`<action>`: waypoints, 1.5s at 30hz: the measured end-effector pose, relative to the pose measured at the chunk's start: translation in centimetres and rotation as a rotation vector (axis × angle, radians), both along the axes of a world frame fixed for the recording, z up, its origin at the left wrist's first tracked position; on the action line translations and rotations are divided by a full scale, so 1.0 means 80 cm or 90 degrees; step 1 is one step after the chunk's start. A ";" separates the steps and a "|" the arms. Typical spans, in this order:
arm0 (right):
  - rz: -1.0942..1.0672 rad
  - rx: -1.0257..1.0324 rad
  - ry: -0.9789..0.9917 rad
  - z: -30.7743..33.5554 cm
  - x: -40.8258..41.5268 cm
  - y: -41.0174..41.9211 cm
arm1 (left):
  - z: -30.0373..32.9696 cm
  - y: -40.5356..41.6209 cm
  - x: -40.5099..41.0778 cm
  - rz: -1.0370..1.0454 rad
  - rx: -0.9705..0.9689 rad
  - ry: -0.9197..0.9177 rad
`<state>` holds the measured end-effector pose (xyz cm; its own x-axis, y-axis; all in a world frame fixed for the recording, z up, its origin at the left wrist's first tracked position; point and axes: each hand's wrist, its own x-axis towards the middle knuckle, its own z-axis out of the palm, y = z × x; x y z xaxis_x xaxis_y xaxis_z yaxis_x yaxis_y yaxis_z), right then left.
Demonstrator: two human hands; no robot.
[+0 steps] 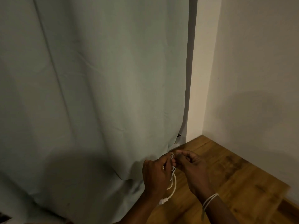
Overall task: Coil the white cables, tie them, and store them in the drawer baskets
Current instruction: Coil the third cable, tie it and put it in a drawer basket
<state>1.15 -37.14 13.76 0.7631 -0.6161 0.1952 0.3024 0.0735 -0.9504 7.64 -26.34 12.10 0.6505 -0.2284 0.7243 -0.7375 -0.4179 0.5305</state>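
Holding the coiled white cable [174, 183] above the wooden tabletop [226, 172], the left hand [155, 173] grips its upper part with curled fingers [165, 159]. The loop hangs downward from this hand, its long axis near vertical, with the plug [162, 201] at the bottom. The right hand [192, 165] is just to the right of the cable, and its fingertips [175, 155] pinch a thin dark tie [173, 170] at the top of the coil. Both hands touch there. One cable, one tie and two hands are visible; no drawer basket is seen. A curtain [97, 94] hangs behind the cable.
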 end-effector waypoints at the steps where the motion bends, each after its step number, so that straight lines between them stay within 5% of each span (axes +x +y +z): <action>1: 0.002 0.002 -0.002 0.000 0.000 0.000 | 0.001 0.000 0.000 -0.001 -0.007 0.004; 24: 0.099 -0.059 0.076 0.012 0.002 -0.028 | -0.004 0.003 0.013 -0.057 0.034 -0.015; 36: 0.036 -0.373 0.081 0.012 -0.003 -0.029 | -0.003 0.006 0.005 -0.283 -0.046 0.217; 45: 0.007 -0.370 0.081 0.012 -0.006 -0.027 | 0.010 0.008 0.007 -0.289 -0.105 0.219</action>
